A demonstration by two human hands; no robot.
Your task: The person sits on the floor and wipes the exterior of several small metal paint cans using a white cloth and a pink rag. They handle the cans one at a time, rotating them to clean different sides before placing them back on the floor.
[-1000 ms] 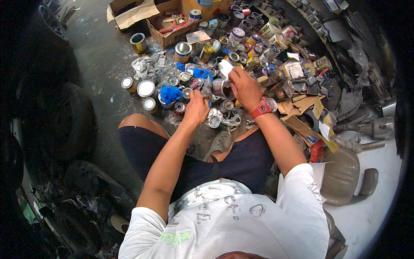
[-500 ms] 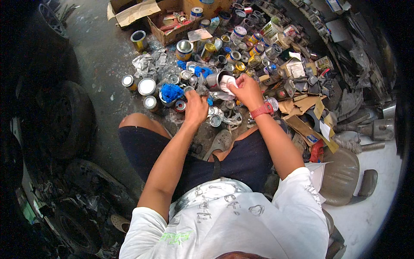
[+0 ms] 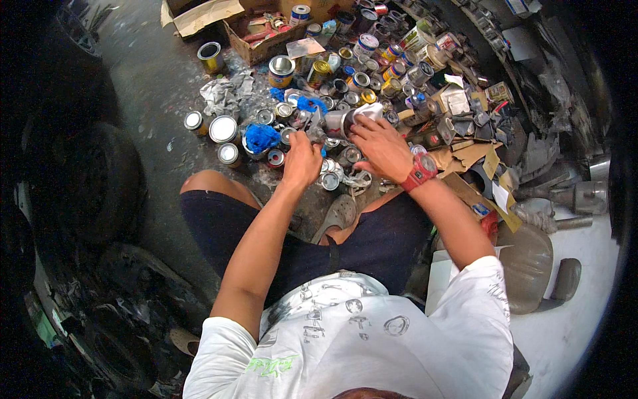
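Note:
A metal cup lies tilted on its side, its mouth toward the right. It joins a grey body that looks like a spray gun, though too little shows to be sure. My left hand is closed around the lower part of that body; its fingertips are partly hidden. At the cup's mouth, my right hand presses a white cloth with its fingers, the thumb held apart below. Just left of my left hand, a crumpled blue cloth covers a can. A red watch is on my right wrist.
Several paint cans crowd the floor ahead. White-lidded cans stand at left, near crumpled paper. An open cardboard box sits at the back. Torn cardboard and a brown seat lie right; a tyre stands left.
My right hand has turned over, back up, and moved slightly right and lower at the cup's mouth. The white cloth shifted up and right. My left hand keeps its hold.

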